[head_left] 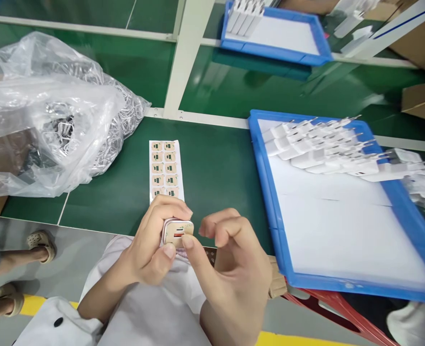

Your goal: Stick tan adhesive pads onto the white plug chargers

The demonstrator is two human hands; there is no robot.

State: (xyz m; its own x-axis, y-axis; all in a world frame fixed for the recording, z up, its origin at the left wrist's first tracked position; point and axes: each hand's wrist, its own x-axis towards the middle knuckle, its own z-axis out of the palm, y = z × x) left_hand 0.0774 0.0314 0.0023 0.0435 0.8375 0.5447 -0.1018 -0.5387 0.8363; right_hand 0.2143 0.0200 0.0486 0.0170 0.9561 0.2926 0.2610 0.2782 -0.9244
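Observation:
My left hand (151, 247) is closed around a small white charger (167, 235) in front of my lap. Its end face points up toward me and carries a tan adhesive sticker (186, 227), with a slim slot and a wider red-orange port showing through. My right hand (234, 259) rests its thumb tip on the lower right corner of this face. The other right fingers are curled loosely, apart from the thumb and off the charger. Just beyond my hands lies a white sheet of similar tan stickers (164, 168), its near end partly hidden by my left fingers.
A blue tray (270, 202) at the right holds several white plug chargers (323, 149). Left of the sheet sits a clear plastic bag (90, 110) of small metal parts. Another blue tray (280, 57) stands beyond the frame post (183, 57). Another person's feet (41, 245) show lower left.

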